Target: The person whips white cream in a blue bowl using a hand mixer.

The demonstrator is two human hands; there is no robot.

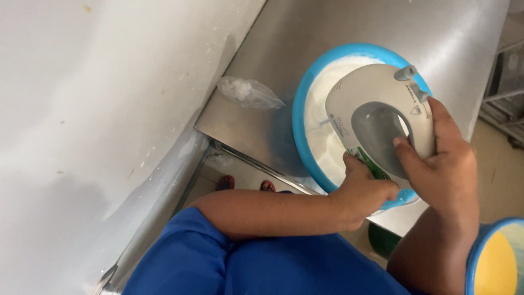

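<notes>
The blue bowl [305, 98] sits at the near edge of the steel table [338, 27], close to the person's body, so both arms reach it without stretching. White batter or cream [322, 117] fills it. Above the bowl hangs a pale grey hand mixer [376, 109], its body over the right half of the bowl; the beaters are hidden below the housing, and only a thin shaft shows to the left of the mixer.

The right hand [445, 164] wraps the mixer's handle loop, grip closed around it with the thumb through the opening, which carries the weight and keeps the mixer level over the bowl. The left hand [363, 191] lies at the near rim of the bowl, under the mixer's rear end, fingers curled against it, apparently steadying the bowl; I cannot tell exactly what it clasps.

Left of the bowl, a crumpled clear plastic bag [248, 93] lies on the table. Right of the bowl, well apart, is a second blue-rimmed bowl with yellow contents [494, 267].
</notes>
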